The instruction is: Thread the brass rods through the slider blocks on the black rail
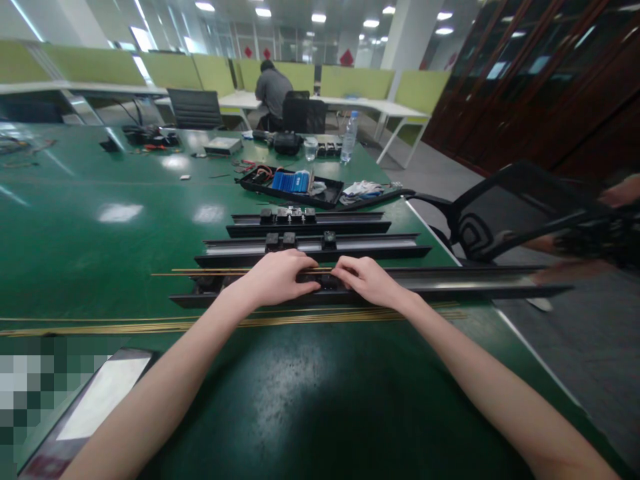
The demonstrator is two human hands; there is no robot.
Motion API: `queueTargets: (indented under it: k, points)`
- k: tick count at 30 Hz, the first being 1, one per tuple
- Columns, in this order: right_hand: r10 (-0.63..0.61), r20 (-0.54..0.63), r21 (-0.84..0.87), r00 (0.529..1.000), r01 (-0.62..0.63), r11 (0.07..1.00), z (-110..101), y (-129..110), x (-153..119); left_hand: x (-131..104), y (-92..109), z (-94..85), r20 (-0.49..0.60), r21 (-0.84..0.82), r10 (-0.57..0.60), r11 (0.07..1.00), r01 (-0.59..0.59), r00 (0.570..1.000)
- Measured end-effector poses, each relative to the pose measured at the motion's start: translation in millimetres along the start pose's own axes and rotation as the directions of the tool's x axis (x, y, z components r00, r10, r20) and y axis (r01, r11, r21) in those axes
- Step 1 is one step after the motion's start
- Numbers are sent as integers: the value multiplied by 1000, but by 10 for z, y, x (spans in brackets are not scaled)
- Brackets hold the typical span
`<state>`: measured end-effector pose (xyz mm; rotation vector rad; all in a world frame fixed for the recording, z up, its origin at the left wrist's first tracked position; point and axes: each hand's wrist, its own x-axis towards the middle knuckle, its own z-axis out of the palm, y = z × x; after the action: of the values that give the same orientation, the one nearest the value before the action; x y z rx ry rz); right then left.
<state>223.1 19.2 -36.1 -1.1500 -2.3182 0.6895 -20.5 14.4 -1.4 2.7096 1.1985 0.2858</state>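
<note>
My left hand (277, 277) curves over the long black rail (480, 283), thumb and fingers around thin brass-coloured rods (200, 272). Those rods lie along the top of the rail and stick out to the left. Close by on the right, my right hand (365, 280) has its thumb and index finger pinched at the right end of the rods. A small black block (330, 281) sits in the rail between my hands. My other fingertips are partly hidden.
Behind are two shorter rails (370, 253) (345, 218) with black blocks. More rods (200, 325) lie nearer me. A black tray (327, 195), white gloves (363, 191) and a bottle (350, 137) stand farther back. At right are a chair (515, 200) and a blurred person's arm (575, 270). Another person (274, 93) sits far off.
</note>
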Motion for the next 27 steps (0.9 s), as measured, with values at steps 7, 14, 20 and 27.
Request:
queueTargets:
  k: [7, 14, 20, 27]
  points:
    - [18, 9, 55, 1000, -18, 998, -18, -7, -2, -2, -7, 5, 0, -13, 8, 1000, -8, 1000]
    - [16, 19, 72, 1000, -17, 997, -45, 14, -9, -7, -10, 5, 4, -24, -1, 1000, 2, 1000]
    - [5, 45, 58, 999, -7, 998, -72, 45, -8, -10, -12, -1, 9, -34, -2, 999, 3, 1000]
    - [-21, 68, 43, 997, 18, 999, -112, 45, -7, -17, -19, -14, 21, -39, -14, 999, 15, 1000]
